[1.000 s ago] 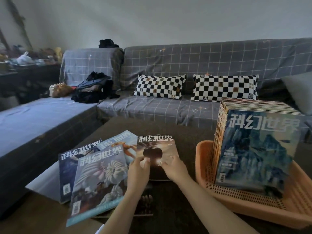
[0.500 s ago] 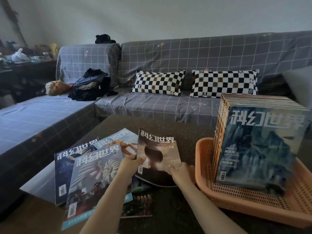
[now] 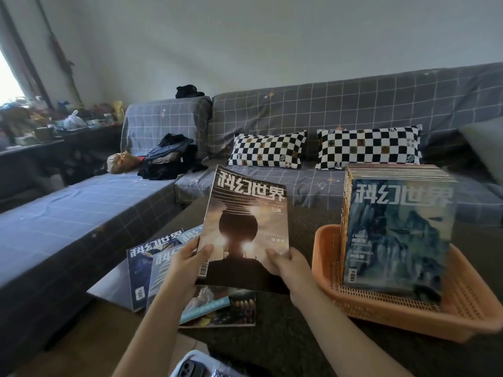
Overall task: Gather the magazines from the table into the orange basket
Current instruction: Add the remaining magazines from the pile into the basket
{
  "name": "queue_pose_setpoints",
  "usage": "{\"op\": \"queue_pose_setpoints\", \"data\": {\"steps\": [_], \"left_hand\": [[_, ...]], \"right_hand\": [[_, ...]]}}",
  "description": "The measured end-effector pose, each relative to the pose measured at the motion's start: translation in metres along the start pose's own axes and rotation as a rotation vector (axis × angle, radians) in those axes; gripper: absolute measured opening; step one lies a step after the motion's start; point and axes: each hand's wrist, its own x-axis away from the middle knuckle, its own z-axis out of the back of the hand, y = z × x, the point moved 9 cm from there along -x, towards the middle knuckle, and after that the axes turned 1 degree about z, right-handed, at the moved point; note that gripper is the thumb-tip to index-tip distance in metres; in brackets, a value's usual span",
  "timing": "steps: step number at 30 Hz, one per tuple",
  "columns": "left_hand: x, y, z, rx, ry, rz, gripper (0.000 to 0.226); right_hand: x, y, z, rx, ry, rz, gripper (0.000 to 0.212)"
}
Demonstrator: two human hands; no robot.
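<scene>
I hold a brown-covered magazine (image 3: 245, 227) upright above the dark table (image 3: 272, 338). My left hand (image 3: 185, 265) grips its lower left edge, thumb on the cover. My right hand (image 3: 288, 265) grips its lower right corner. Several more magazines (image 3: 152, 268) lie fanned on the table under and left of it. The orange basket (image 3: 408, 314) stands to the right, with a row of several magazines (image 3: 394, 235) standing upright in it, a blue mountain cover in front.
A grey checked sofa (image 3: 299, 126) wraps the table's far and left sides, with two chequered cushions (image 3: 268, 149) and a pile of dark clothes (image 3: 168, 156). A cluttered side table (image 3: 40, 129) stands at far left. A phone (image 3: 190, 370) lies at the bottom edge.
Both hands have lifted the brown magazine off the pile and raised it upright, higher and a little toward the basket. The camera tilted up somewhat.
</scene>
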Motion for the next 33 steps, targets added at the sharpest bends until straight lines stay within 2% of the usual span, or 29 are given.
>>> {"op": "queue_pose_setpoints", "data": {"steps": [3,9,18,26,30,33], "left_hand": [[0.015,0.02,-0.009,0.071,-0.058,-0.024,0.02],[0.038,0.038,-0.064,0.204,-0.229,-0.006,0.038],[0.043,0.033,-0.175,0.18,-0.416,-0.014,0.044],[0.03,-0.002,-0.256,-0.083,-0.382,-0.004,0.017],[0.022,-0.008,-0.276,-0.408,-0.283,-0.13,0.012],[0.016,-0.016,-0.282,-0.538,-0.222,-0.177,0.008]], "right_hand": [[0.019,-0.029,0.013,-0.042,-0.012,0.133,0.028],[0.047,-0.071,0.071,-0.089,0.091,0.304,0.028],[0.061,-0.093,0.191,-0.063,0.288,0.367,0.024],[0.062,-0.092,0.277,0.126,0.403,0.324,0.025],[0.053,-0.09,0.3,0.375,0.425,0.268,0.019],[0.047,-0.08,0.312,0.565,0.503,0.231,0.011]]}}
